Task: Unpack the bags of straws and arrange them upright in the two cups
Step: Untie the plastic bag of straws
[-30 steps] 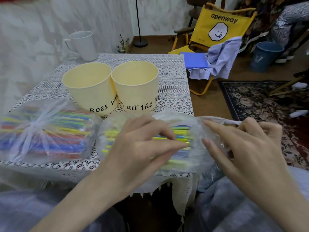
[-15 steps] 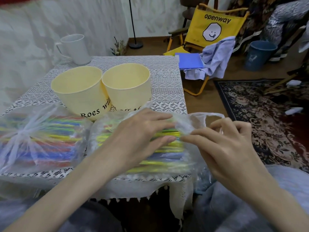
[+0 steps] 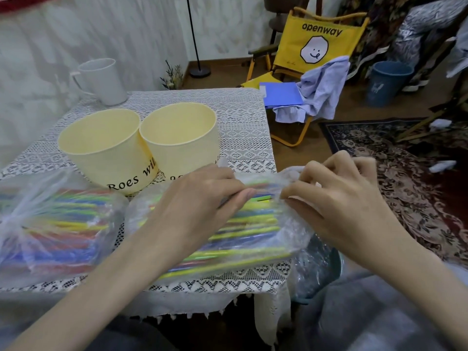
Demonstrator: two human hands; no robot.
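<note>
White lace cloth (image 3: 243, 127) covers the small table in front of me, with a patterned rug (image 3: 405, 173) on the wooden floor off at three o'clock and a yellow folding chair (image 3: 316, 39) at one o'clock. Right before me, toward the table's near edge, lies the bag of straws (image 3: 253, 231) I am working on, its coloured straws flat on their sides inside the clear plastic. My left hand (image 3: 200, 203) lies over the middle of that bag, fingers curled, thumb and fingertips pinching a fold of plastic at its upper right. My right hand (image 3: 336, 201) is at the bag's right end, at three o'clock from the left, fingers bent tight and pinching the bunched neck of the plastic; the two pinches are nearly touching. A second bag of straws (image 3: 58, 224) sits at nine o'clock, tied shut and untouched, well apart from both hands. Beyond the bags, at eleven and twelve o'clock, stand the two yellow cups (image 3: 101, 148), upright, side by side and touching, with no straws in them. A white mug (image 3: 101, 79) stands farther back at eleven o'clock near the wall.
</note>
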